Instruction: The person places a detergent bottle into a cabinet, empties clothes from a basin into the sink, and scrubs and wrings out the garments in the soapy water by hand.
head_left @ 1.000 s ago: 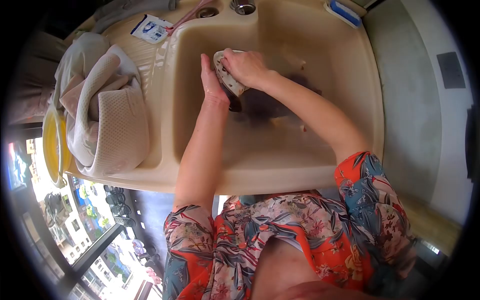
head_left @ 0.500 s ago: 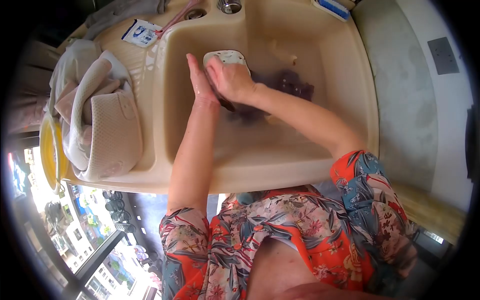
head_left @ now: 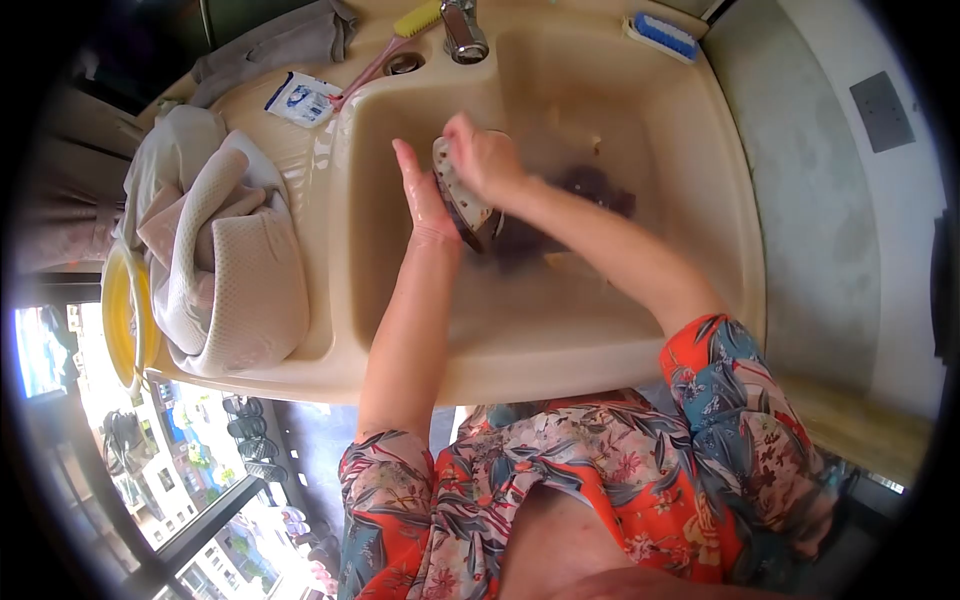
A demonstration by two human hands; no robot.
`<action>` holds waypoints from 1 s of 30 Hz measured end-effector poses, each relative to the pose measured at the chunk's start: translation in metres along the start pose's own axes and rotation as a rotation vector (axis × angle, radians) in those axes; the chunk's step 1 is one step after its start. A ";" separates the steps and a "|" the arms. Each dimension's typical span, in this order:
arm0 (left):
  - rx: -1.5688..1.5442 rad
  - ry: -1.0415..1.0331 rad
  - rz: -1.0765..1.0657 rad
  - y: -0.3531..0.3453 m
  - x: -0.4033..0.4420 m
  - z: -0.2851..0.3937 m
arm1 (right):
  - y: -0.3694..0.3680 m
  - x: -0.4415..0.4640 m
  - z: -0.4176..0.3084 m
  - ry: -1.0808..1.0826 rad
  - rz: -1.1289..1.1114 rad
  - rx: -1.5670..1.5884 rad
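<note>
Over the left part of the beige sink [head_left: 400, 330], my left hand [head_left: 428, 205] supports a shoe-shaped item [head_left: 465, 200]. Its pale face has small dark spots and its edge is dark brown. The thumb sticks out to the left, while the other fingers are hidden behind the item. My right hand [head_left: 485, 160] is closed in a fist against the item's upper part. Whatever that fist holds, if anything, cannot be seen. Dark purple cloth [head_left: 590, 190] lies in cloudy water to the right of both hands.
The tap [head_left: 463, 35] stands behind the sink. A yellow-headed pink brush [head_left: 385, 60] and a white-blue packet [head_left: 303, 98] lie back left. A blue brush [head_left: 665, 36] rests on the back right corner. Pale fabric [head_left: 240, 270] is piled left, beside a yellow basin [head_left: 125, 315].
The camera view has shifted, showing more of the tap. My right hand has slid up the item, uncovering more of its spotted face. My left hand still supports it.
</note>
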State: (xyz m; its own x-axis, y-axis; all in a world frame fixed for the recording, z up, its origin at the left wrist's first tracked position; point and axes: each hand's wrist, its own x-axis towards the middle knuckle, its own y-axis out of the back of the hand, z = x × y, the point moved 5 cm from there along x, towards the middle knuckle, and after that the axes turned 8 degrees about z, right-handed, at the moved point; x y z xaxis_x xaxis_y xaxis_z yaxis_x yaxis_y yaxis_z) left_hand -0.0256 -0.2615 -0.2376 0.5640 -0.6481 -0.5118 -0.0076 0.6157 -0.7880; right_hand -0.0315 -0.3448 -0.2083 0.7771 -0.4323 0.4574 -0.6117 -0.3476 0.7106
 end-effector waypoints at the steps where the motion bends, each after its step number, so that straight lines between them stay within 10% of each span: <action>1: 0.057 -0.094 0.089 0.021 0.016 0.008 | 0.006 -0.025 -0.032 0.069 -0.036 0.072; 13: -0.056 0.049 -0.150 -0.003 0.002 -0.002 | 0.000 0.004 0.009 0.045 -0.350 -0.318; 16: -0.065 0.104 -0.144 -0.006 -0.002 -0.008 | 0.013 0.011 0.029 -0.162 -0.613 0.111; 20: -0.052 0.135 -0.122 -0.009 -0.006 -0.006 | 0.013 -0.009 0.078 -0.607 -0.445 0.709; 28: 0.032 0.135 -0.389 -0.009 0.001 -0.027 | 0.015 -0.050 -0.025 0.172 0.069 -0.043; 30: 0.049 0.058 -0.174 -0.002 0.006 -0.031 | 0.012 -0.025 -0.001 -0.057 0.039 0.042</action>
State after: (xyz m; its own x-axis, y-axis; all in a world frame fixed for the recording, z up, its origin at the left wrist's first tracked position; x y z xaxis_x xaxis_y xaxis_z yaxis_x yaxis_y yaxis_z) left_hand -0.0477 -0.2806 -0.2493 0.5048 -0.7703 -0.3896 0.1266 0.5125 -0.8493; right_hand -0.0581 -0.3374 -0.2101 0.7438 -0.4922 0.4523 -0.6477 -0.3635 0.6696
